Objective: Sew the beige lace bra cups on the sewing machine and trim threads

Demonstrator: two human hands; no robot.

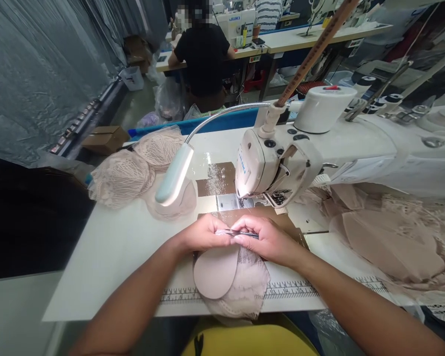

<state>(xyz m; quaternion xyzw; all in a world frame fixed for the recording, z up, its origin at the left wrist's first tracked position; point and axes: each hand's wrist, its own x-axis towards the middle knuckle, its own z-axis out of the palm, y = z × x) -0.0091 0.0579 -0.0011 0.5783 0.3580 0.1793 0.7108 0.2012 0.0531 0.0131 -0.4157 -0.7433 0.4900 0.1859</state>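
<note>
Just in front of the sewing machine's needle area, my two hands meet at the fingertips. My left hand (206,231) is closed, pinching the upper edge of a beige cup piece (215,274) with lace fabric (250,287) attached. The piece hangs below my fingers, over the table's front edge. In my closed right hand (261,235) lies a slim dark metal tool (246,234), its tip close to my left fingertips; whether it is snips or tweezers I cannot tell. The white sewing machine (261,163) stands right behind my hands.
A gooseneck lamp (176,173) arches over the table's left part. Lace cups (122,178) are piled at the left. More beige fabric (396,242) lies at the right. A ruler strip (292,290) runs along the front edge. Another person (203,54) sits at a machine further back.
</note>
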